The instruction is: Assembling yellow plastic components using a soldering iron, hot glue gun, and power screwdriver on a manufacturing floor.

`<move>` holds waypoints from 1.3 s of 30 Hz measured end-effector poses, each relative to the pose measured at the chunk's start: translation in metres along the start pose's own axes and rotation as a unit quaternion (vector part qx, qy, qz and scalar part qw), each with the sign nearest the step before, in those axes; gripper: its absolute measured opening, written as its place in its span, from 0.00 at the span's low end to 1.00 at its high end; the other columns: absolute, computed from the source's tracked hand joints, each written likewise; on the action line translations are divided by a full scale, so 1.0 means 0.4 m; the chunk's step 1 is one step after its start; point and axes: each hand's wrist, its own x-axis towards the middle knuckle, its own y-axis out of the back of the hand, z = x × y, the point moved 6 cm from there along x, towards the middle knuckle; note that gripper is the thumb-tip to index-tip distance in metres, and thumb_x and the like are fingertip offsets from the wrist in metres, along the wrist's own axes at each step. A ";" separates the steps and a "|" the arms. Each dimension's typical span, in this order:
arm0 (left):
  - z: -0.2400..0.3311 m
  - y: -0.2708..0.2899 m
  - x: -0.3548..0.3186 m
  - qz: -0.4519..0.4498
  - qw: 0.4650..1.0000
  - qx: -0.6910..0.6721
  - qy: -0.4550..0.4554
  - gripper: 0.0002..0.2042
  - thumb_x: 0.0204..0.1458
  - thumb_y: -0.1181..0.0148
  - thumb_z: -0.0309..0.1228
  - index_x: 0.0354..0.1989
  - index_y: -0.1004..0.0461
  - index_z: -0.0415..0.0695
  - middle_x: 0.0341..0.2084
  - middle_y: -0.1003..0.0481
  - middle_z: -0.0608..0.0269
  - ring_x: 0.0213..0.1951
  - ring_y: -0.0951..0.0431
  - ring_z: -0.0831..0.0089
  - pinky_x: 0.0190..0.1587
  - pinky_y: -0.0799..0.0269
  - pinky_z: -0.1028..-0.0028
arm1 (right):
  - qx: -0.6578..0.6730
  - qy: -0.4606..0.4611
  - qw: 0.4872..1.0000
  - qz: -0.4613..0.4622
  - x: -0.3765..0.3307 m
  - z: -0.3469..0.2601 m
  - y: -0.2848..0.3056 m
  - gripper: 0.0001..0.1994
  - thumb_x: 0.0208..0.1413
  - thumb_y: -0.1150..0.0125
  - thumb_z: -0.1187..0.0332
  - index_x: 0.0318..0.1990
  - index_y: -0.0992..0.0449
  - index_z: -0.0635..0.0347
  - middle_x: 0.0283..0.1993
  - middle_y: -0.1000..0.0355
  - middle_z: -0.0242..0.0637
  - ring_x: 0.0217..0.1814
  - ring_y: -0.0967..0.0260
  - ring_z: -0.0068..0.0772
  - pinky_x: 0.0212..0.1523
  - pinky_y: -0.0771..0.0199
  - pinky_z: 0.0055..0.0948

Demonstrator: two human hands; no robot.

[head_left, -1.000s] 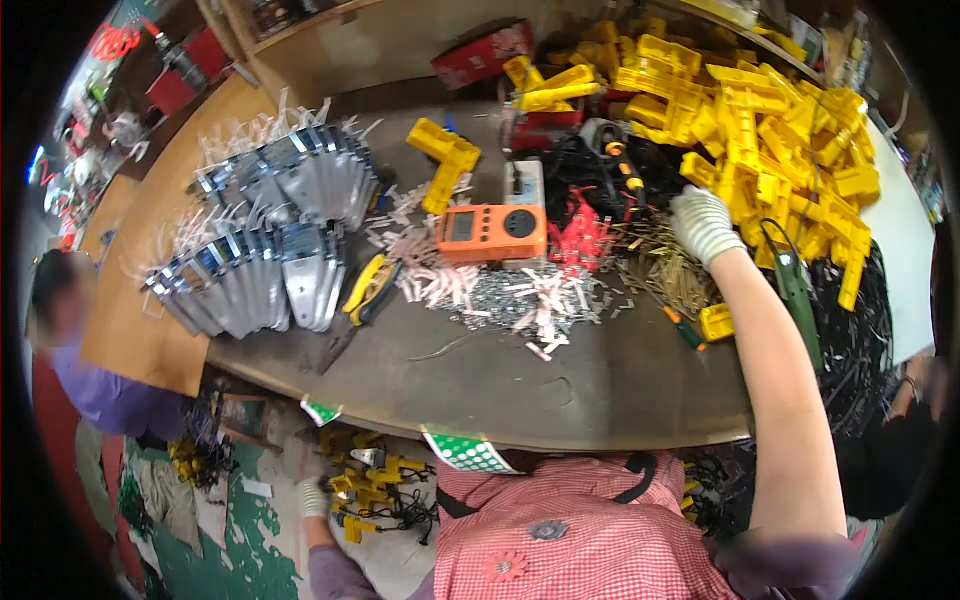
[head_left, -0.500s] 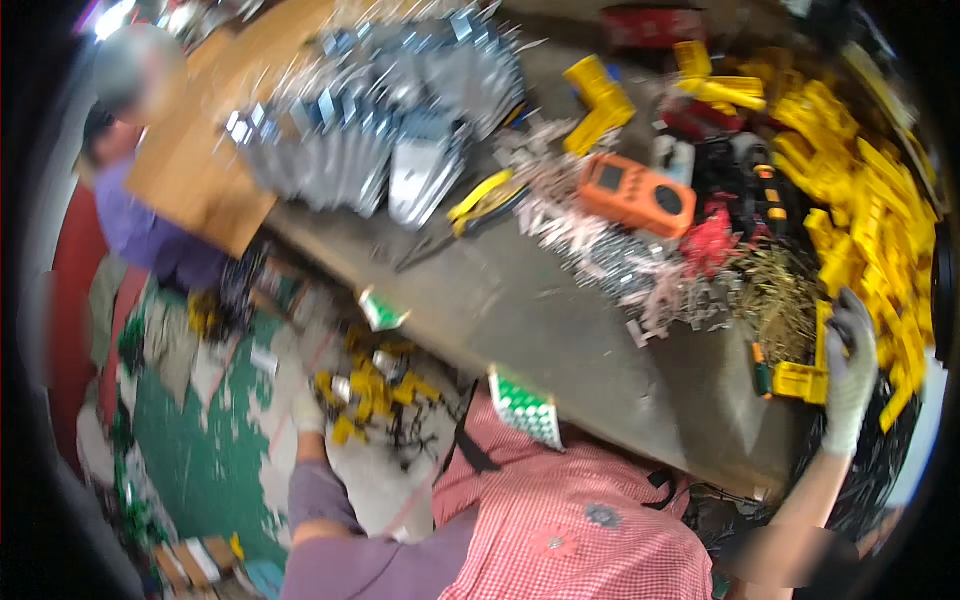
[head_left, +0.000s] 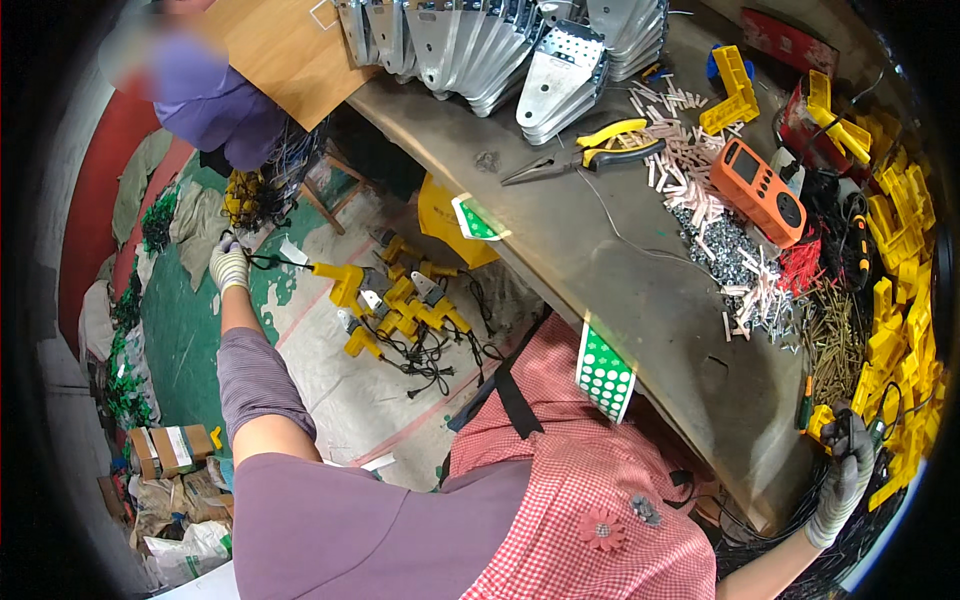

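Note:
My left hand (head_left: 230,265), in a white glove, reaches down to the left and pinches the black cord of a yellow hand tool (head_left: 342,282), which hangs just above the floor. More yellow tools with tangled black cords lie in a pile (head_left: 405,315) on the floor beside it. At the near right edge of the metal workbench (head_left: 640,300), my gloved right hand (head_left: 845,480) is curled around a black cord next to a heap of yellow plastic parts (head_left: 900,310).
The bench carries an orange meter (head_left: 757,190), yellow-handled pliers (head_left: 600,150), stacked metal brackets (head_left: 545,60), white pegs and screws. A green dotted sheet (head_left: 605,372) hangs at its edge. Another person in purple (head_left: 215,95) sits at the upper left. Cardboard boxes (head_left: 165,450) lie below.
The view has swung from the benchtop down to the floor on the left. My left hand reached down and took a tool's cord. My right hand moved from the yellow heap to the bench's near edge.

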 end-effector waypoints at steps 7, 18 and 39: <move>-0.063 0.088 -0.112 0.044 0.974 0.002 -0.222 0.16 0.48 0.45 0.19 0.48 0.24 0.39 0.43 0.23 0.45 0.46 0.22 0.52 0.52 0.29 0.61 | 0.060 -0.036 0.995 -0.068 0.024 0.041 -0.057 0.25 0.53 0.36 0.41 0.29 0.30 0.57 0.50 0.28 0.50 0.46 0.32 0.36 0.54 0.36 0.35; 0.318 -0.172 -0.708 0.005 0.897 -0.070 -0.436 0.17 0.48 0.43 0.21 0.48 0.25 0.43 0.45 0.28 0.50 0.47 0.26 0.55 0.53 0.29 0.62 | 0.119 -0.113 0.986 0.004 -0.057 0.017 -0.199 0.48 0.37 0.22 0.42 0.63 0.35 0.63 0.47 0.31 0.37 0.50 0.34 0.30 0.55 0.34 0.31; 1.149 0.005 -1.223 -0.522 0.559 -0.192 -0.615 0.36 0.37 0.22 0.41 0.58 0.27 0.43 0.41 0.20 0.54 0.36 0.20 0.62 0.40 0.24 0.66 | -0.351 0.126 0.927 0.046 -0.058 -0.038 -0.236 0.33 0.33 0.25 0.59 0.52 0.24 0.58 0.48 0.25 0.38 0.47 0.31 0.45 0.49 0.30 0.43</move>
